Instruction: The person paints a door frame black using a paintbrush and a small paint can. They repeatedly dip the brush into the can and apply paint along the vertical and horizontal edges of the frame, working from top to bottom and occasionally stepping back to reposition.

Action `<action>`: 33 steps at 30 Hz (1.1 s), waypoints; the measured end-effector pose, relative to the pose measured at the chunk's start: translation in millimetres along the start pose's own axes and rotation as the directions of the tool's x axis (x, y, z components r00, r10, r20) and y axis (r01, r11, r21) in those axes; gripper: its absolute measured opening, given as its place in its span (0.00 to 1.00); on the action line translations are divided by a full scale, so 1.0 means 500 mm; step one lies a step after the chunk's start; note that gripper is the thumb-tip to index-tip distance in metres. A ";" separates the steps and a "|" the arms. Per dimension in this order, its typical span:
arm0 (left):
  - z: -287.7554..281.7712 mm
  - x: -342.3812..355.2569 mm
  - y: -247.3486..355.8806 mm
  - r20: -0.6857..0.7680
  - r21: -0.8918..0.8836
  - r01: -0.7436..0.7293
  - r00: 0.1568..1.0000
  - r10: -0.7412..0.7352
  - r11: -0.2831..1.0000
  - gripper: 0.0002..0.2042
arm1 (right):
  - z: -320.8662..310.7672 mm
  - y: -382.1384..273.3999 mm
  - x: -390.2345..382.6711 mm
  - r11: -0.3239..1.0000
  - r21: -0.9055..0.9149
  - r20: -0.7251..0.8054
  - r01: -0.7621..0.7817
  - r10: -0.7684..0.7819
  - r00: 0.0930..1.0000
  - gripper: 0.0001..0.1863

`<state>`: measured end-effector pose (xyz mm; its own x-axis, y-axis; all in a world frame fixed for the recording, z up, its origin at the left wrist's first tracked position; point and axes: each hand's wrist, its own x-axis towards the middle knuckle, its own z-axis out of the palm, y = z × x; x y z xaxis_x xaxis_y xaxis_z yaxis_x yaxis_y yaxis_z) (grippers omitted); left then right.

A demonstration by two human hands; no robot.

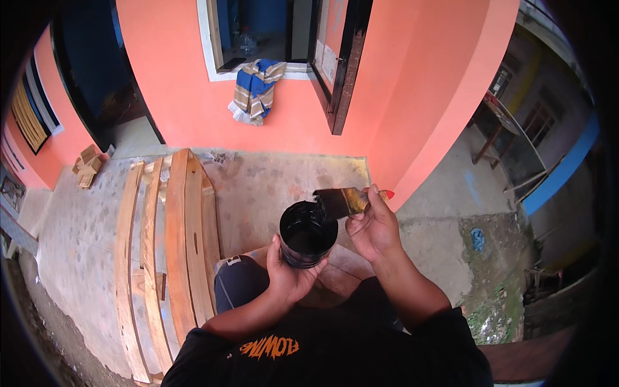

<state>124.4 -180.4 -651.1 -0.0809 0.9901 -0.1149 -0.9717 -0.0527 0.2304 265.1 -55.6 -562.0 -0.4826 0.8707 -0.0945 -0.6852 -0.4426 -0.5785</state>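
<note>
Black shirt [322,355] cloth lies closest, with the left knee [242,284] just past it. Beyond the shirt, the left hand [287,277] cups the can [298,258], thumb and fingers curled around its lower wall; the open mouth holds something dark and glossy, probably paint. Only that hand seems to support it, so a slick wall or a loosened grip could tip it over the lap. Slightly farther, the right hand [377,232] pinches the brush [348,201] by its handle, its dark bristles above the can's far right rim; I cannot tell whether they touch. A wet load could drip on the wrist or floor [258,187], and a bump against the rim could jolt the can.

Left of the knee, the planks [187,238] leave little room for a leftward swing; their long edges would be met first. More room lies ahead and right, up to the wall [174,58] and its corner. The cloth [255,93] on the sill and the outswung window [335,71] are well apart from the brush, though a hard flick might spatter them.
</note>
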 end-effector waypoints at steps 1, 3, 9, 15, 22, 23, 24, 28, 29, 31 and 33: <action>-0.004 0.000 0.001 -0.001 -0.002 0.001 1.000 -0.001 1.000 0.41 | -0.001 0.001 0.006 0.998 0.061 -0.026 0.031 -0.030 0.999 0.09; -0.005 -0.005 0.006 -0.034 0.012 -0.016 0.999 0.017 1.000 0.41 | -0.004 0.000 0.027 0.984 0.098 -0.030 0.151 -0.149 0.988 0.08; -0.033 -0.038 0.019 -0.022 0.002 -0.065 0.998 0.065 0.998 0.41 | 0.004 -0.062 0.175 0.606 -0.239 0.169 0.759 -0.744 0.647 0.06; -0.053 -0.065 0.025 -0.058 -0.033 -0.044 0.997 0.042 0.998 0.31 | 0.039 -0.121 0.341 -0.083 -0.553 0.469 0.829 -0.853 0.228 0.11; -0.060 -0.080 0.033 -0.090 -0.017 -0.021 0.996 0.019 1.000 0.32 | 0.034 -0.098 0.396 -0.333 -0.574 0.615 0.748 -0.779 0.125 0.09; -0.065 -0.078 0.034 -0.085 -0.020 -0.024 0.996 0.022 1.000 0.35 | 0.015 -0.086 0.398 -0.349 -0.585 0.632 0.732 -0.762 0.142 0.08; -0.074 -0.077 0.033 -0.083 -0.025 -0.028 0.996 0.026 0.999 0.37 | -0.007 -0.069 0.395 -0.358 -0.605 0.651 0.711 -0.736 0.183 0.08; -0.077 -0.070 0.040 -0.089 -0.014 -0.033 0.996 0.032 0.999 0.40 | -0.086 -0.015 0.358 -0.356 -0.661 0.679 0.661 -0.659 0.324 0.07; -0.079 -0.070 0.041 -0.087 -0.014 -0.030 0.996 0.029 0.999 0.40 | -0.094 -0.010 0.353 -0.341 -0.673 0.675 0.656 -0.646 0.356 0.07; -0.085 -0.070 0.041 -0.084 -0.017 -0.026 0.996 0.024 1.000 0.40 | -0.074 -0.022 0.346 -0.357 -0.653 0.678 0.668 -0.668 0.306 0.07; -0.086 -0.070 0.040 -0.088 -0.027 -0.026 0.996 0.024 0.999 0.40 | -0.039 -0.047 0.343 -0.383 -0.618 0.682 0.686 -0.696 0.226 0.08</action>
<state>98.1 -221.6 -684.1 -0.1231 0.9733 -0.1937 -0.9748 -0.0820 0.2073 209.2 108.5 -580.3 -0.0045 0.3583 0.9336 0.2688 0.8997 -0.3440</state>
